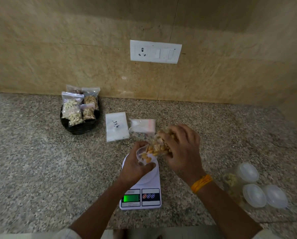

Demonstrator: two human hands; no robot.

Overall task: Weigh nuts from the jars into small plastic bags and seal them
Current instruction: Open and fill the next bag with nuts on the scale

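So there's a speckled granite tabletop (40,161) running along a beige, marble-looking wall (75,49), with thin seams showing between the panels. A white switch plate (155,51) with a socket and switches is sitting on that wall. Soft, even light is falling over everything, nothing harsh.
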